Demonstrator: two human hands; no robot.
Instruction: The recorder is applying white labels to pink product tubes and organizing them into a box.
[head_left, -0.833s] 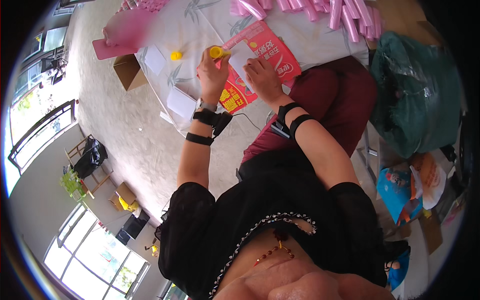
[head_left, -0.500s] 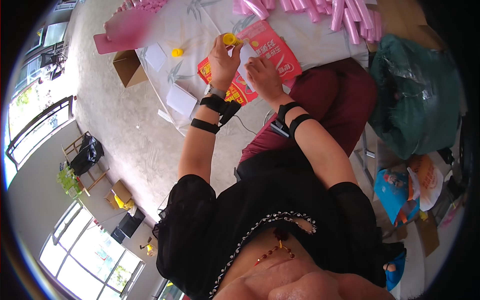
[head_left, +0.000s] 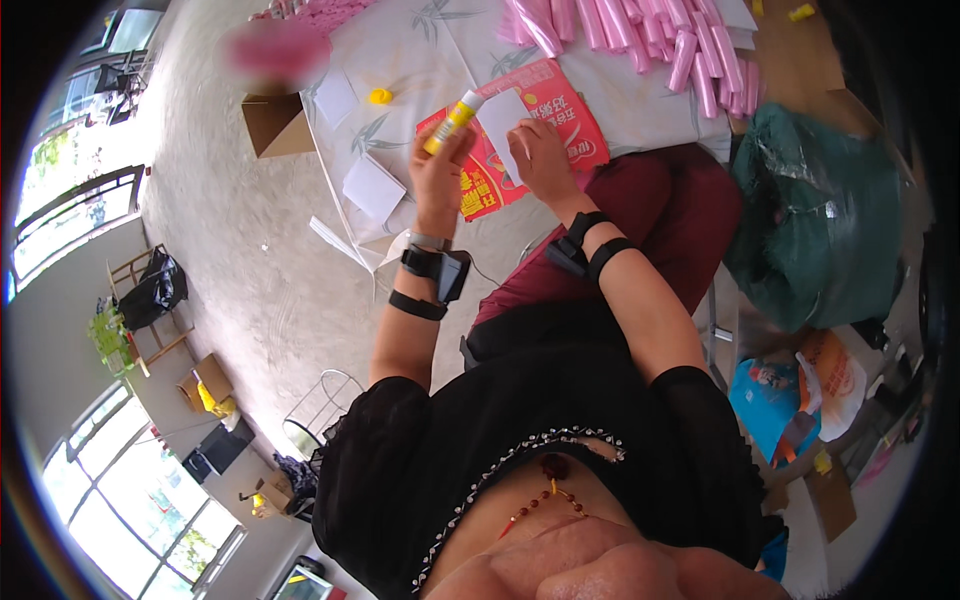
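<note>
A yellow-and-white glue stick point(head_left: 453, 122) is gripped in my left hand point(head_left: 438, 178). The stick slants, its pale tip pointing up and right toward a small white paper sheet point(head_left: 503, 122). My right hand point(head_left: 543, 160) pinches that sheet at its lower right edge, over a flat red printed cardboard piece point(head_left: 572, 118) at the table's near edge. Whether the tip touches the paper I cannot tell. Left of my left hand, a yellow cap point(head_left: 380, 96) lies on the tablecloth, and a stack of white paper point(head_left: 374, 190) sits near the table corner.
Many shiny pink rolls point(head_left: 700, 50) are piled at the table's far right. An open cardboard box point(head_left: 278, 128) stands beside the table's left side. A large dark green bag point(head_left: 815, 215) is at the right, with a blue bag point(head_left: 775, 405) below it.
The glue stick has turned from pointing end-on at me to slanting across, its side now showing. My left hand has come lower, and more of the white paper shows.
</note>
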